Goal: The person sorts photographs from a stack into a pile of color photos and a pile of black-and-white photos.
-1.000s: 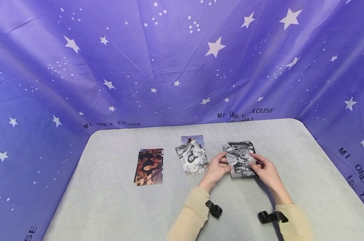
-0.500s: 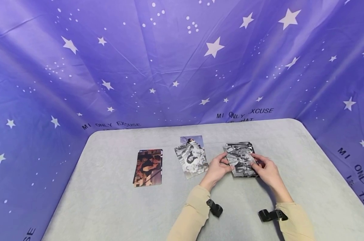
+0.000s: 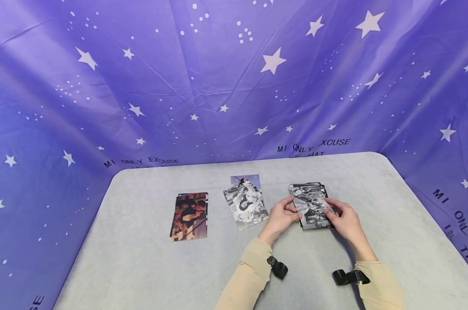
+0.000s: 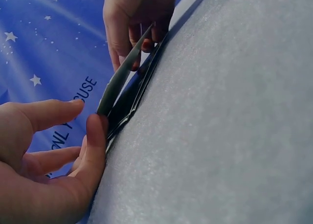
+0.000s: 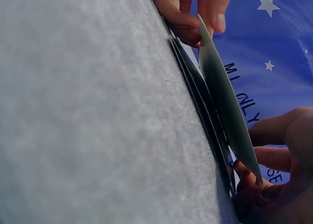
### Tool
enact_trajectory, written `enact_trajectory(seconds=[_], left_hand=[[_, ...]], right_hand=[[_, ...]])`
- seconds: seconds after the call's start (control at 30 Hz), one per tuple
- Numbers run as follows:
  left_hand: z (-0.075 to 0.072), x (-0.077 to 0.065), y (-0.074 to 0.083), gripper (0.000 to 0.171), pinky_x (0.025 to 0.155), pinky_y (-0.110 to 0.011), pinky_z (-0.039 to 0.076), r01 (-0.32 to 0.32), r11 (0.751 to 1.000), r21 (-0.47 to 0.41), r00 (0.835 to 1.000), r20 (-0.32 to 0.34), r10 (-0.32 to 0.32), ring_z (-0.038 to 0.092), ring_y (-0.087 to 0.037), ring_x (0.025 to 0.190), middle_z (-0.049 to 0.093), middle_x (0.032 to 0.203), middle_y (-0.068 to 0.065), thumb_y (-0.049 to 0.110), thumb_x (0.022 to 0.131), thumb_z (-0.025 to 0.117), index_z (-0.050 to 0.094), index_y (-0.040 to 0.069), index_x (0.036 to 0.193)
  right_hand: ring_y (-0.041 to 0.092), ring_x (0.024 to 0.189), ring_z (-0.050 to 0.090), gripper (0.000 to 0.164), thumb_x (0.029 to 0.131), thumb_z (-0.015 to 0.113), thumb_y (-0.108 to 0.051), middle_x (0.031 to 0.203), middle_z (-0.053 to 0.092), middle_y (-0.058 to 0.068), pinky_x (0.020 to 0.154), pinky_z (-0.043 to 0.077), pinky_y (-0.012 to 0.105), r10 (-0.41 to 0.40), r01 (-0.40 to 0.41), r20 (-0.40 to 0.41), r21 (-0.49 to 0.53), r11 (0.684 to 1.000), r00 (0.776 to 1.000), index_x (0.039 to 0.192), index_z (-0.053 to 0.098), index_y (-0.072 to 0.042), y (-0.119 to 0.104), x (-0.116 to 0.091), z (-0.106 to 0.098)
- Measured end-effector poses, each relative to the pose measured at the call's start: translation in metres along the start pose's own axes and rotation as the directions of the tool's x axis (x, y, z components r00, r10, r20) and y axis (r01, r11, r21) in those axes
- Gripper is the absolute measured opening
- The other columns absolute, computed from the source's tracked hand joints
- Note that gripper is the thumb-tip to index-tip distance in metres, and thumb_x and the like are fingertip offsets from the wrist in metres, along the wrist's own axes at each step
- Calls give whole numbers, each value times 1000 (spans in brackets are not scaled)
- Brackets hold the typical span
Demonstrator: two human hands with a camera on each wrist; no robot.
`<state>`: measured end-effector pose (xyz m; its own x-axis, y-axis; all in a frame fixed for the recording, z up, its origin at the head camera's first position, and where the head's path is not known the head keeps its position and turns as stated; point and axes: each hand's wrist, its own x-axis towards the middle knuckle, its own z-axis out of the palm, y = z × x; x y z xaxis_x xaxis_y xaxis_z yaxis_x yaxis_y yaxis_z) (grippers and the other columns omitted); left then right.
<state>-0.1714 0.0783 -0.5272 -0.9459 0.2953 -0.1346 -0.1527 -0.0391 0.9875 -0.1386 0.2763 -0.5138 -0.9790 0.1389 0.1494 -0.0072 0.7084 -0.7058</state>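
In the head view, a black-and-white photo [image 3: 312, 206] lies over a pile of photos at the right of the table. My left hand [image 3: 281, 216] holds the photo's left edge, thumb at the near corner. On the opposite side, my right hand [image 3: 346, 218] grips the right edge, its thumb on the picture and fingers below. The right wrist view has the top photo [image 5: 225, 99] raised at a slant over the lower photos [image 5: 198, 97], with a gap between them. The left wrist view shows its pale edge [image 4: 120, 79] from the side.
Left of the hands, another black-and-white photo [image 3: 246, 209] overlaps a colour photo [image 3: 237, 178]. Farther left lies a pile of colour photos [image 3: 190, 216]. The grey table [image 3: 141, 267] meets a purple star-patterned cloth [image 3: 218, 77] behind.
Both hands have shifted the top black-and-white photo slightly right, and it covers the pile more evenly. The head view has turned a little; the other photos stay put.
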Motion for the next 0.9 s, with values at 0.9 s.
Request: enact_trajectory(seconds=[0.9], left_hand=[[-19, -15, 1, 44, 70, -28, 56, -17, 1000, -17, 1000, -9, 17, 67, -19, 79, 66, 95, -19, -12, 79, 63, 58, -11, 122]], right_hand=[[7, 72, 44, 34, 85, 67, -7, 93, 57, 14, 64, 34, 26, -35, 36, -73, 20, 999, 997, 117, 63, 4, 1, -1, 2]])
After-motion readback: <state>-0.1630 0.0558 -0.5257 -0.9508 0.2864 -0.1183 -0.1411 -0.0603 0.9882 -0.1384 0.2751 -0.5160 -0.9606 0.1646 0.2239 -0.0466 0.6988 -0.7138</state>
